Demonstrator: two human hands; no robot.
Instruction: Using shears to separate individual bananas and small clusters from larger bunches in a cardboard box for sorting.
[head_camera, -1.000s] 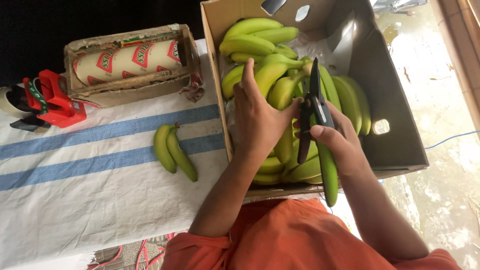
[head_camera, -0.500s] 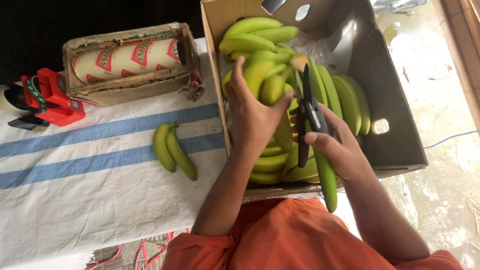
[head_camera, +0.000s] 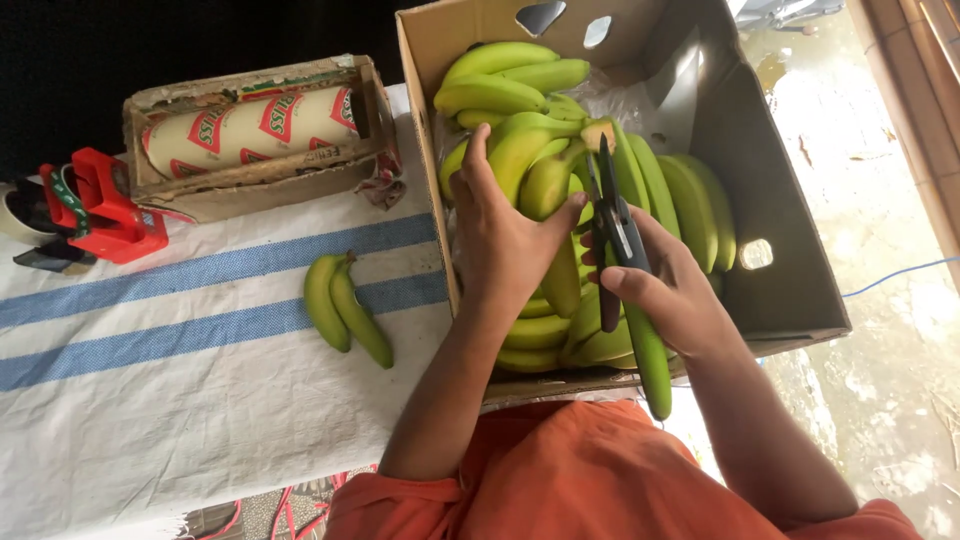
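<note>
My left hand (head_camera: 505, 235) grips a bunch of green bananas (head_camera: 520, 120) inside a cardboard box (head_camera: 790, 230). My right hand (head_camera: 670, 290) is closed on black shears (head_camera: 610, 225), whose blades point up at the bunch's cut stem end (head_camera: 597, 130). Under the shears, a single green banana (head_camera: 650, 360) sticks out over the box's near edge, seemingly held in the same hand. More green bananas (head_camera: 690, 200) fill the box to the right of the shears.
Two loose green bananas (head_camera: 340, 305) lie on the white cloth with blue stripes (head_camera: 180, 340). A small cardboard tray holding a printed roll (head_camera: 245, 125) stands at the back left. A red tape dispenser (head_camera: 95, 205) sits at the far left. Wet floor (head_camera: 880, 120) lies right of the box.
The bunch has been turned and lifted slightly under my left hand. My right hand moved the shears closer, so the blades now reach the stem end.
</note>
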